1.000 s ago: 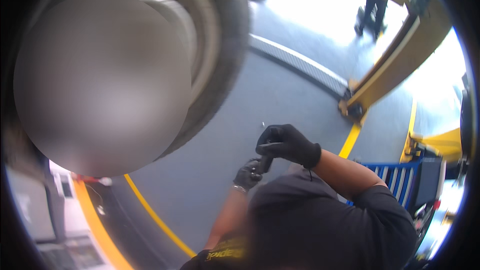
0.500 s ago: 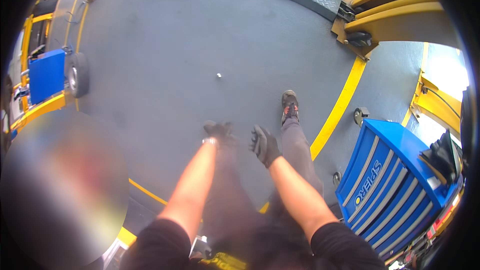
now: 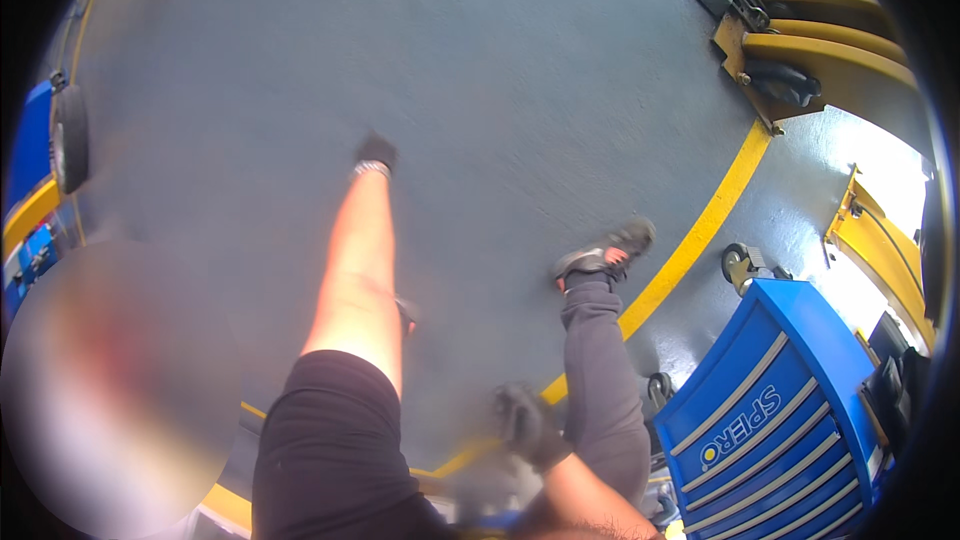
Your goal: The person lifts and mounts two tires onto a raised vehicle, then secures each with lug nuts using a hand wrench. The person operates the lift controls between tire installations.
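Gloved left hand [image 3: 376,152] reaches down to the grey floor [image 3: 520,90], grip unclear, seemingly picking something up; gloved right hand [image 3: 520,422] hangs loosely open, empty.

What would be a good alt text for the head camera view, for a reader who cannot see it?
The person's gloved left hand reaches down to the grey floor, while the gloved right hand hangs near the raised right leg. A blue tool cabinet stands at the right, beside a yellow floor line.
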Tool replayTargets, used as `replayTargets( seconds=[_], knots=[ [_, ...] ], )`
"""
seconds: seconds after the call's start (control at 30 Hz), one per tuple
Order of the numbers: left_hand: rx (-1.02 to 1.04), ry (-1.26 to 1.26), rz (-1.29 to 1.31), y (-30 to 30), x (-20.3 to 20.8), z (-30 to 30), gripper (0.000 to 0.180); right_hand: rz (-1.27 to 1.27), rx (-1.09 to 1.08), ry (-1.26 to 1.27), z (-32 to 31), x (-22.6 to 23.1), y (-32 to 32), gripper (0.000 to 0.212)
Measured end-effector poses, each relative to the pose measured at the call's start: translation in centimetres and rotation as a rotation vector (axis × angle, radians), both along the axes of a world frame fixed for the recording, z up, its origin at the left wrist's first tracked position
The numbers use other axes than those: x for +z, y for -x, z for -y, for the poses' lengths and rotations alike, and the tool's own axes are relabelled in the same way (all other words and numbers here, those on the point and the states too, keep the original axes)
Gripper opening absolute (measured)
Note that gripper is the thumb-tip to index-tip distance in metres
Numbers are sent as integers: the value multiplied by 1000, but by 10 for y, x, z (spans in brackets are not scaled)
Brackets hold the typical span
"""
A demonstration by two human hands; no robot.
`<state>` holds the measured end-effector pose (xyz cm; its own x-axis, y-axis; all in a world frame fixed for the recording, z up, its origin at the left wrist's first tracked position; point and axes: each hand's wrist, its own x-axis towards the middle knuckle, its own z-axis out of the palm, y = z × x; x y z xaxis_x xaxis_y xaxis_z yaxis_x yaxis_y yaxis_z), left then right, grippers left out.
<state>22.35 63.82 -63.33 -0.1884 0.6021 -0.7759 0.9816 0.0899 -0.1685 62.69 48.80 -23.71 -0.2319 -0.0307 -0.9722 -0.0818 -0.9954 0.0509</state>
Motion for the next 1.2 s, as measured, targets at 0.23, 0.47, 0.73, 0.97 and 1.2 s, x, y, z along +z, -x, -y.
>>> replayTargets(
  seconds=[0.23,0.47,0.73,0.97,1.2],
  knots=[
    [1882,198,1463,-185,196,47,18,107,-532,-83,-55,-26,-52,18],
    [1356,-195,1637,-269,510,30,11,-138,259,-942,-172,135,-39,23],
    [1359,-345,1677,-282,716,48,13,-524,567,-916,-222,335,-61,30],
    [1166,-1291,1843,-353,897,82,6,-816,101,-1197,-218,469,-63,43],
    [1230,-1434,1730,-350,990,173,32,-627,331,-1857,-162,634,-31,32]
  ],
)
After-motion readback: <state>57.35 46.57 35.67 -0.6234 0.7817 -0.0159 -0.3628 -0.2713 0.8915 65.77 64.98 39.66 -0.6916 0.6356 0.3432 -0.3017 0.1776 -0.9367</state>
